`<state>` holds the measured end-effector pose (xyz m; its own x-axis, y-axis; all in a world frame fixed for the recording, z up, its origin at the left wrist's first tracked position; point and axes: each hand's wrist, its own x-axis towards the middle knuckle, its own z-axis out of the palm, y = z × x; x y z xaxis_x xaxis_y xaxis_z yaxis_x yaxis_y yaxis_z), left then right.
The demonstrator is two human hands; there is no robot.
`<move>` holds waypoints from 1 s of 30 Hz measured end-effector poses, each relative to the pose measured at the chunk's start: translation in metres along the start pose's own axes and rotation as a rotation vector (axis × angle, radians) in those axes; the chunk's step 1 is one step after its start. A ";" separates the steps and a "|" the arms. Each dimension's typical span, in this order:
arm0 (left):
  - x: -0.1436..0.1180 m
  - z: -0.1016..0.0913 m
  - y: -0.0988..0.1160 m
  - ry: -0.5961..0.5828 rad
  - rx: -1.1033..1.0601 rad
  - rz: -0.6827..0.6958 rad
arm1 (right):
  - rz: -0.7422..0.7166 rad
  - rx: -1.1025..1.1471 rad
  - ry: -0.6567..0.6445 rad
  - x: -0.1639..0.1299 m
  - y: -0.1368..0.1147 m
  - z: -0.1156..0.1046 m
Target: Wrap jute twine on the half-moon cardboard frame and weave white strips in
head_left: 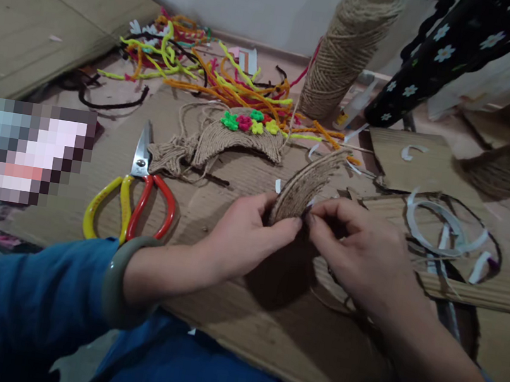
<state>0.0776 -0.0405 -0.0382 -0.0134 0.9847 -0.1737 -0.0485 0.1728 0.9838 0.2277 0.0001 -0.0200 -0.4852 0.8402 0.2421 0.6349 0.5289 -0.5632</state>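
A curved jute-wrapped piece (306, 183) is pinched upright between the left hand (248, 238) and the right hand (361, 251) above the cardboard sheet (227, 314), apparently so its edge can be worked, with scissors (134, 198) kept nearby.

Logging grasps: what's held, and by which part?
Both hands, left and right, pinch a jute-wrapped curved piece at its lower end.

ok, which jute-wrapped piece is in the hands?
The curved twine-covered piece, pinched between left hand and right hand. The flower-topped jute piece lies untouched on the cardboard behind it.
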 end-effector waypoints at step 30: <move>0.002 -0.002 0.002 0.117 0.084 0.008 | -0.016 -0.076 -0.051 -0.003 0.002 0.001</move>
<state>0.0752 -0.0383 -0.0366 -0.1302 0.9777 -0.1648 0.0361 0.1708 0.9846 0.2295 -0.0014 -0.0229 -0.5246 0.8252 0.2094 0.6694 0.5517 -0.4975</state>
